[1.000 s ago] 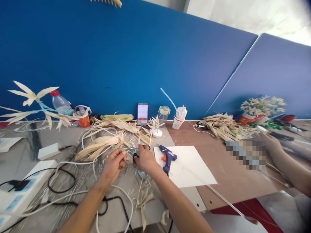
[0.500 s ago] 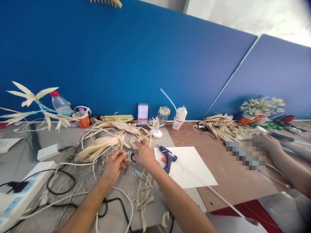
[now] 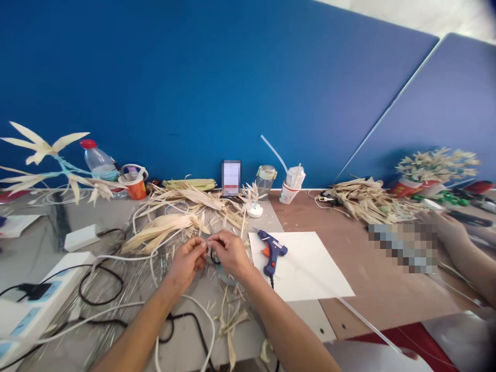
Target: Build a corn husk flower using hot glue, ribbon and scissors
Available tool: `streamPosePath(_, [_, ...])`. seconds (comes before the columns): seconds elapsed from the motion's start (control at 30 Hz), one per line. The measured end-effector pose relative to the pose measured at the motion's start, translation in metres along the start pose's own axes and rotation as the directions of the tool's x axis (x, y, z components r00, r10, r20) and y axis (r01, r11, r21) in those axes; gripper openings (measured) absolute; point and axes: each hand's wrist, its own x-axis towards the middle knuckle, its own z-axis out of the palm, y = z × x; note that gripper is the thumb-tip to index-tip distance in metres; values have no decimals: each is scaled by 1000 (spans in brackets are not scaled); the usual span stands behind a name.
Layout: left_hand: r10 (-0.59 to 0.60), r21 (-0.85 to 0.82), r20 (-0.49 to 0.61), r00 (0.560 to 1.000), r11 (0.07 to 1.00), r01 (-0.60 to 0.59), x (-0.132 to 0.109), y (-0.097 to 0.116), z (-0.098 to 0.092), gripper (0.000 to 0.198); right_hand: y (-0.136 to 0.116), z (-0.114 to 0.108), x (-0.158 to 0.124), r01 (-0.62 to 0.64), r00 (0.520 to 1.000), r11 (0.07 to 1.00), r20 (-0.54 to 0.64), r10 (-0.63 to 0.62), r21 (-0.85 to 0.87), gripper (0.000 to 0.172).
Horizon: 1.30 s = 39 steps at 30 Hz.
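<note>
Drawn together since the earlier frame, left hand (image 3: 189, 258) and right hand (image 3: 231, 253) are pinching a thin husk strip (image 3: 208, 242) lying crosswise between closed fingers (image 3: 217, 242).

A blue glue gun (image 3: 272, 249) is lying on a white sheet (image 3: 310, 271). A bottle (image 3: 99, 161) and an orange cup (image 3: 136, 189) are standing by the partition (image 3: 194, 77). A power strip (image 3: 42, 294) is sitting on the surface (image 3: 372, 289).

The left hand (image 3: 188, 262) and right hand (image 3: 231, 253) meet fingertip to fingertip above the desk (image 3: 368, 292), pinching a thin pale strip (image 3: 209, 242). Dried corn husks (image 3: 166, 230) lie just behind them. A blue glue gun (image 3: 272, 251) rests on white paper (image 3: 310, 271) beside the right hand.
</note>
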Motion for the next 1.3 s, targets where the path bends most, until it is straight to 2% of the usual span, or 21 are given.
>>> streamPosePath(0.07, [-2, 9, -1, 1000, 1000, 2, 0, 1, 1, 30, 0, -1, 1, -21, 999, 1000, -25, 20, -21, 14])
streamPosePath(0.17, [-5, -4, -3, 1000, 1000, 5, -1, 2, 0, 30, 3, -6, 1, -41, 999, 998, -22, 41, 37, 13])
streamPosePath(0.27, [-8, -23, 4, 1000, 1000, 9, -1, 3, 0, 30, 5, -8, -1, 40, 998, 995, 40, -44, 92, 32])
streamPosePath(0.3, [-9, -24, 8, 1000, 1000, 9, -1, 3, 0, 30, 5, -8, -1, 65, 996, 994, 51, -70, 90, 31])
streamPosePath(0.4, [-18, -23, 15, 1000, 1000, 18, -1, 3, 0, 31, 5, -6, -2, 77, 996, 995, 44, -80, 57, 12])
streamPosePath(0.57, [-21, -14, 12, 1000, 1000, 21, -3, 3, 2, 32, 5, -4, -3, 96, 995, 995, 1, -96, 22, 11])
streamPosePath(0.67, [-28, -6, 13, 1000, 1000, 28, -3, 3, 2, 31, 7, -5, -3, 83, 996, 996, 13, -84, 8, 11])
streamPosePath(0.77, [-24, 0, 21, 999, 1000, 24, -3, 2, 2, 31, 7, -5, -3, 49, 999, 998, 18, -48, -28, 13])
streamPosePath(0.97, [-25, 28, 9, 1000, 999, 24, -1, -3, 3, 33, 7, -6, -5, 58, 998, 989, -26, -62, -136, 16])
streamPosePath(1.3, [-11, 33, 26, 1000, 999, 10, 1, -7, 5, 34, 11, -2, -4, 5, 998, 955, -60, -24, -298, 26])
